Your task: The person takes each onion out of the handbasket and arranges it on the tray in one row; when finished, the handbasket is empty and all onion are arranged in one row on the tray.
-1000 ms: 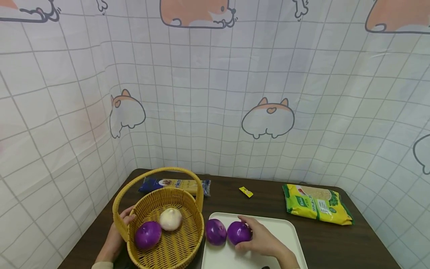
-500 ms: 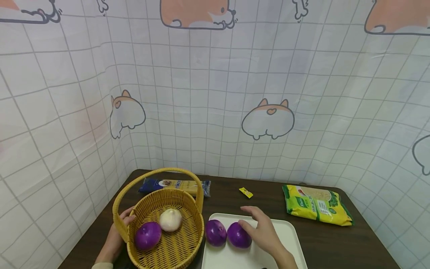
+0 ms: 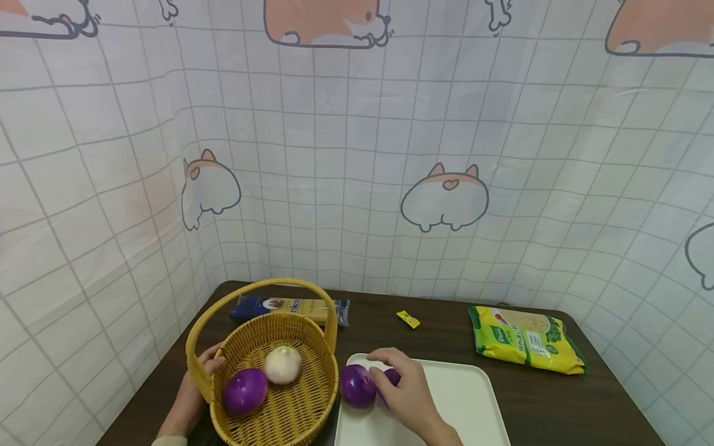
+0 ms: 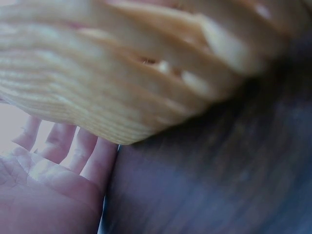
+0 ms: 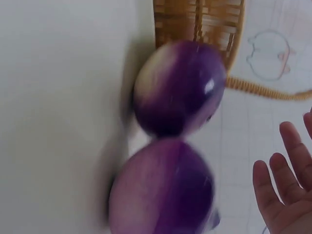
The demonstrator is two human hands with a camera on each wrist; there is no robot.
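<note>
A yellow wicker basket (image 3: pixel 279 396) with an arched handle holds a purple onion (image 3: pixel 245 391) and a white bulb (image 3: pixel 283 365). My left hand (image 3: pixel 192 393) holds it at the left side near the handle's foot; in the left wrist view the fingertips are hidden behind the wickerwork. On a white tray (image 3: pixel 463 402) sit two purple onions side by side, the left one (image 3: pixel 357 386) touching the right one (image 3: pixel 392 379). Over the right onion is my right hand (image 3: pixel 409 390), thumb and fingers apart, covering most of it in the head view. The right wrist view shows its fingers extended, off the onions.
Behind the basket lies a blue and yellow pasta packet (image 3: pixel 301 308). A small yellow wrapped piece (image 3: pixel 408 319) lies at the table's back. To the right rests a yellow-green packet (image 3: pixel 527 339). The dark table (image 3: pixel 591 415) meets a gridded curtain (image 3: pixel 357 186) behind.
My right hand let go of the right onion and lifted, its fingers spreading, then shifted left over the two onions. The left hand and basket have stayed put.
</note>
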